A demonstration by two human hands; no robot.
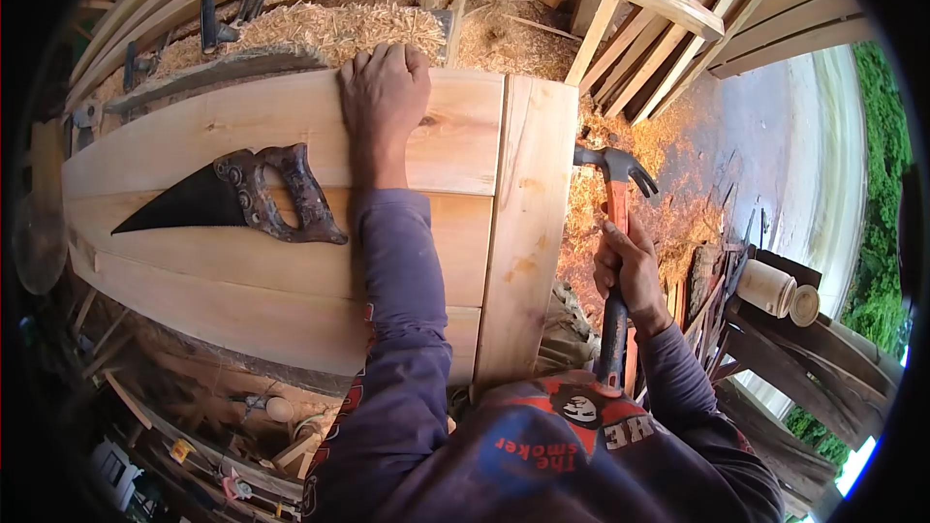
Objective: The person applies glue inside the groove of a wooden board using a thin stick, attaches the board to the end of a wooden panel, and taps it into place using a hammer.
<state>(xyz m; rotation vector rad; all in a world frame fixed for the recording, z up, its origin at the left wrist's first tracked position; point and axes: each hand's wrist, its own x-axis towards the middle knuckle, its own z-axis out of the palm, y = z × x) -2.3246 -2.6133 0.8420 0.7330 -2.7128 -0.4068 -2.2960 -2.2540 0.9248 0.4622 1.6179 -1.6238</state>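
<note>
My right hand (635, 276) is wrapped round the handle of a claw hammer (617, 196), which has an orange and black grip. The hammer's striking face is at the right edge of the end board (531, 232), touching or very close to it. This board lies across the ends of several planks in a pale wooden panel (426, 266). At the panel's far edge, my left hand (386, 92) has its fingers curled over the rim, gripping it. A handsaw (242, 196) with a dark blade and worn wooden handle lies flat on the panel, left of my left forearm.
Wood shavings (339, 29) are heaped beyond the panel. Long timber strips (668, 48) lean at the upper right. On the right, a white container (765, 289) lies near stacked dark boards (804, 349). Tools and scraps clutter the lower left.
</note>
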